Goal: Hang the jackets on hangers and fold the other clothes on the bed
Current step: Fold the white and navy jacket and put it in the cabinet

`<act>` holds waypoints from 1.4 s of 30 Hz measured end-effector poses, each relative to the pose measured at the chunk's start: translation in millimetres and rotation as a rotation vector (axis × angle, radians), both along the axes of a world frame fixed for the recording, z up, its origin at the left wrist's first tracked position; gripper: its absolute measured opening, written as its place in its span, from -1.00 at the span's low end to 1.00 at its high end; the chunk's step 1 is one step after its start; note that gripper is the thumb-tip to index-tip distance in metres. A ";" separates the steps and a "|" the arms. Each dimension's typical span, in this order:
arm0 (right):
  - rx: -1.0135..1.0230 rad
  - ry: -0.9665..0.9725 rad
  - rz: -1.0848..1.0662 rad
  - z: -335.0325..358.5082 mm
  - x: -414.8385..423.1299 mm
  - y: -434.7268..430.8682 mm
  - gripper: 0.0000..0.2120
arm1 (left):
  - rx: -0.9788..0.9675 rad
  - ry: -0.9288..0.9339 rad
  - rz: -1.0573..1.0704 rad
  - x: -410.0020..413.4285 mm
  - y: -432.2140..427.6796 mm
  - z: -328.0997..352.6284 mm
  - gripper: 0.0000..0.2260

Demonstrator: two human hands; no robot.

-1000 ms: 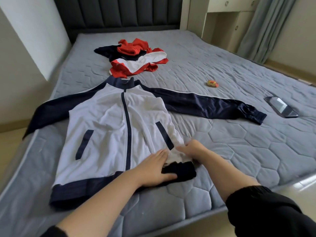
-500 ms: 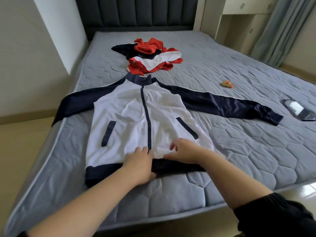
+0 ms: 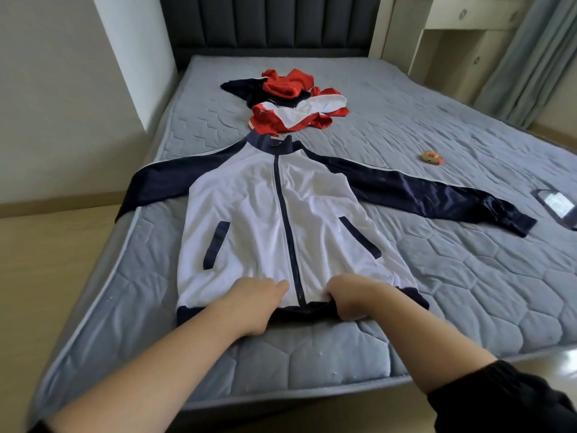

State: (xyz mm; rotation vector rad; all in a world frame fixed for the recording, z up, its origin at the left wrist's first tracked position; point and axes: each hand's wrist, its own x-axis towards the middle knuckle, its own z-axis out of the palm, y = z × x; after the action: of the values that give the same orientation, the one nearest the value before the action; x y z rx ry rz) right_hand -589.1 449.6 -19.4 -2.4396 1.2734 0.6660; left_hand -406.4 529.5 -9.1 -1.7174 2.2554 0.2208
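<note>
A white and navy zip jacket point(image 3: 265, 220) lies flat, front up, on the grey mattress point(image 3: 468, 276), sleeves spread to both sides. My left hand point(image 3: 253, 303) grips the navy hem just left of the zip. My right hand point(image 3: 349, 300) has its fingers curled round the hem just right of the zip. Beyond the collar lies a crumpled heap of red, white and navy clothes point(image 3: 290, 104). No hanger is in view.
A small orange and yellow toy point(image 3: 431, 157) and a dark phone point(image 3: 559, 206) lie on the right half of the mattress. A dark padded headboard point(image 3: 268, 23) stands at the far end, a cream cabinet point(image 3: 462, 42) and curtain point(image 3: 530, 57) at right, wood floor at left.
Both hands slid left along the hem from the right corner to the zip. The bunched right corner of the hem now lies flat. The view shifted left.
</note>
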 end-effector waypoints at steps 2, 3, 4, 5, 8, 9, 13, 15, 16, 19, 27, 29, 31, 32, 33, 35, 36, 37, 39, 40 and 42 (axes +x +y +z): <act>0.001 0.049 0.008 2.0 2.2 -3.1 -0.88 | 0.100 0.069 0.037 0.4 0.2 2.7 -0.77; 0.030 0.083 0.006 5.2 3.4 -4.1 -0.88 | 0.184 0.141 0.049 2.2 -1.2 4.6 -0.80; 0.074 0.122 0.003 8.2 4.2 -4.9 -0.87 | 0.269 0.221 0.052 5.0 -2.7 6.7 -0.82; 0.119 0.165 0.004 11.2 5.0 -5.7 -0.87 | 0.346 0.298 0.057 9.1 -4.1 6.5 -0.82; 0.226 0.257 0.047 18.9 5.8 -9.9 -0.88 | 0.484 0.487 0.062 21.1 -4.2 3.1 -0.78; 0.292 0.248 0.052 21.5 2.9 -13.1 -0.83 | 0.527 0.537 0.081 25.0 -5.0 1.5 -0.78; 0.547 -0.314 -0.229 19.7 -4.2 -21.3 -0.71 | 0.536 0.831 0.281 25.8 -8.4 2.0 -0.94; 0.237 -0.680 -0.435 6.4 3.6 -20.2 -0.78 | 0.125 0.850 0.403 25.5 -16.6 -5.8 -0.83; -0.032 -0.715 -0.444 -3.3 6.5 -20.1 -0.81 | -0.094 0.692 0.393 27.8 -20.3 -12.0 -0.77; -0.349 -0.383 -0.221 -39.1 -3.9 -16.4 -0.62 | -0.007 0.129 0.236 39.1 -16.2 -38.8 -0.48; -0.470 -0.281 -0.557 -63.0 -23.5 -30.8 -0.47 | -0.055 0.121 0.376 78.2 -19.5 -44.5 -0.48; -0.501 -0.256 -0.634 -65.1 -23.9 -31.2 -0.46 | -0.056 0.122 0.484 92.3 -16.5 -57.0 -0.45; -0.478 -0.269 -0.657 -63.1 -18.6 -31.7 -0.43 | -0.162 0.258 0.628 104.2 -16.0 -66.3 -0.44; -0.453 -0.294 -0.657 -60.6 -13.4 -31.5 -0.42 | -0.232 0.361 0.747 107.7 -15.8 -65.7 -0.45; -0.438 -0.326 -0.637 -57.3 -7.3 -30.8 -0.41 | -0.315 0.470 0.865 112.1 -17.4 -66.3 -0.50; -0.445 -0.384 -0.538 -52.0 5.9 -28.2 -0.41 | -0.478 0.630 1.018 116.8 -21.5 -63.5 -0.61; -0.439 -0.409 -0.479 -49.7 13.3 -25.7 -0.42 | -0.508 0.734 1.087 118.2 -23.0 -61.1 -0.62; -0.420 -0.433 -0.425 -48.5 21.3 -22.8 -0.42 | -0.502 0.898 1.168 119.6 -24.0 -59.3 -0.60; -0.371 -0.467 -0.339 -48.6 36.4 -15.1 -0.43 | -0.364 1.285 1.302 120.4 -21.6 -55.0 -0.60; -0.354 -0.474 -0.304 -49.3 42.4 -11.6 -0.44 | -0.225 1.425 1.316 119.6 -16.9 -53.1 -0.65; -0.333 -0.452 -0.251 -50.4 48.9 -7.8 -0.47 | 0.126 1.521 1.214 116.6 -3.6 -46.3 -0.74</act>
State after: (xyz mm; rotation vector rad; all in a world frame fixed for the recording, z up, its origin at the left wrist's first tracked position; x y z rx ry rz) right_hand -540.2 441.8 -69.8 -2.4144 1.5419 -0.1730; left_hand -289.9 525.9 -55.4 -3.0465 1.0008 2.4448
